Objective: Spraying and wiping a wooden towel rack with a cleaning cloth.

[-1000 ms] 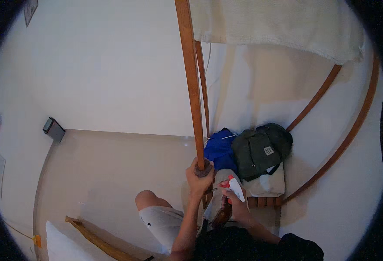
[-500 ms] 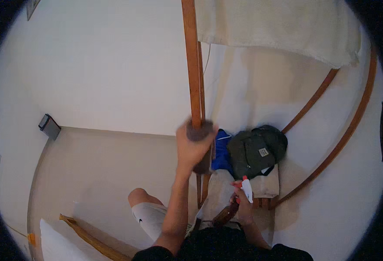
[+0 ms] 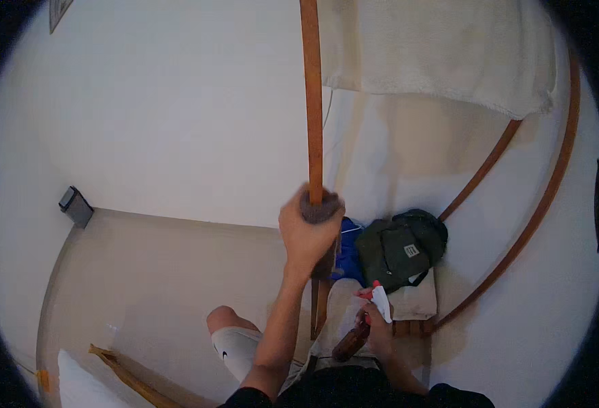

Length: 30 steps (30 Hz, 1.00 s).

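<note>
My left hand (image 3: pixel 305 234) is closed around a grey-brown cloth (image 3: pixel 318 209), which is wrapped about an upright wooden post (image 3: pixel 312 102). More of the cloth hangs below the fingers. Low and close to my body, my right hand (image 3: pixel 379 330) grips a spray bottle (image 3: pixel 351 343) by its neck. The bottle has a red and white trigger head and brown contents, and it is tilted. Part of the right fingers is hidden behind the trigger head.
Beyond the post, a dark green backpack (image 3: pixel 401 251) and a blue bag (image 3: pixel 347 253) rest on a cream-covered seat. A cream towel (image 3: pixel 442 54) hangs above, near curved wooden bars (image 3: pixel 540 211). A curved wooden piece (image 3: pixel 133 381) shows at lower left, and a dark grey box (image 3: pixel 76 207) by the wall.
The view has shifted a little. My left hand and the cloth have slid slightly up the post; the hand is less blurred now. My right hand still holds the spray bottle.
</note>
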Each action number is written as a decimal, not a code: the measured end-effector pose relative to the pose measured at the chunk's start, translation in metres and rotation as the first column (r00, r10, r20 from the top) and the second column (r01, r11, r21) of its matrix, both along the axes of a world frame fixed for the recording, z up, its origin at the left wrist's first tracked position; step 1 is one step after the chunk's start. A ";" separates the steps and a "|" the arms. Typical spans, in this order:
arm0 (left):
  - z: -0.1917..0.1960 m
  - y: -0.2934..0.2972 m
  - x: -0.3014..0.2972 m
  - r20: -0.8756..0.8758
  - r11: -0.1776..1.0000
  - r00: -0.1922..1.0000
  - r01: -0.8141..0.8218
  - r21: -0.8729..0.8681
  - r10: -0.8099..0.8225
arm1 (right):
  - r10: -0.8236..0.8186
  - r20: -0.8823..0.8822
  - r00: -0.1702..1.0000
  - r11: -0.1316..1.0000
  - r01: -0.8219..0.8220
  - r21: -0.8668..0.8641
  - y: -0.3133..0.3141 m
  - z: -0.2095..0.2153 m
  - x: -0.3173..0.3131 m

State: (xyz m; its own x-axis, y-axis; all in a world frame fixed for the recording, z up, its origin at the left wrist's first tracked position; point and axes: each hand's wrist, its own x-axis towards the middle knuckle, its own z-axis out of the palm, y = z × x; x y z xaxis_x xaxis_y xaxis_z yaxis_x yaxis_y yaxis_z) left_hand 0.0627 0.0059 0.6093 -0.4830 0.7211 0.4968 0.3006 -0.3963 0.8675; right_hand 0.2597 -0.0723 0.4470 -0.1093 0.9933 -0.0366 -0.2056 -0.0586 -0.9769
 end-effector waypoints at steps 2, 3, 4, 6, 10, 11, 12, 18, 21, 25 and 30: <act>0.030 0.007 -0.001 -0.065 0.997 0.996 -0.064 0.054 0.067 | 0.049 -0.129 0.990 0.998 -0.053 -0.033 -0.003 0.014 -0.008; 0.028 0.010 0.000 -0.063 0.997 0.996 -0.062 0.049 0.065 | 0.076 -0.100 0.992 0.997 -0.075 0.014 -0.001 0.004 -0.003; 0.024 0.013 0.003 -0.029 0.996 0.997 -0.069 0.050 0.071 | 0.074 -0.098 0.992 0.997 -0.074 0.008 -0.002 0.005 -0.002; 0.010 0.014 0.010 0.001 0.996 0.997 -0.078 0.036 0.078 | 0.064 -0.129 0.990 0.992 -0.078 -0.104 -0.009 0.011 0.000; -0.087 -0.007 0.030 -0.027 0.985 0.987 -0.161 -0.060 0.160 | 0.035 -0.157 0.987 0.947 -0.082 -0.309 -0.013 -0.034 0.014; -0.124 -0.015 0.033 -0.007 0.979 0.984 -0.180 -0.098 0.180 | 0.053 -0.141 0.989 0.963 -0.088 -0.256 -0.014 -0.028 0.011; -0.153 -0.021 0.039 0.017 0.972 0.980 -0.193 -0.137 0.197 | 0.066 -0.120 0.991 0.975 -0.090 -0.203 -0.013 -0.026 0.013; -0.176 -0.010 0.046 -0.111 0.970 0.983 -0.162 -0.181 0.144 | 0.118 -0.135 0.984 0.983 -0.135 -0.124 0.003 -0.039 0.025; -0.092 0.008 0.042 -0.117 0.982 0.983 -0.154 -0.110 0.141 | 0.115 -0.083 0.990 0.993 -0.118 -0.028 0.009 -0.029 0.022; -0.021 0.018 0.038 -0.076 0.998 0.995 -0.063 0.018 0.064 | 0.129 -0.156 0.979 0.986 -0.144 -0.090 0.002 -0.027 0.025; -0.109 0.007 0.047 -0.048 0.994 0.996 -0.083 -0.075 0.079 | 0.227 -0.133 0.965 0.954 -0.248 -0.170 -0.004 -0.035 0.037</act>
State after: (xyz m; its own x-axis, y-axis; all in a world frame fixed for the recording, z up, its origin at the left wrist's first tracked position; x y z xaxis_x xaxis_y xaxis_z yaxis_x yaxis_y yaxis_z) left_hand 0.1092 0.0126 0.5001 -0.5197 0.7172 0.4642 0.3685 -0.3021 0.8792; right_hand 0.2968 -0.0765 0.4121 -0.3550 0.9154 -0.1898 -0.2701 -0.2948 -0.9166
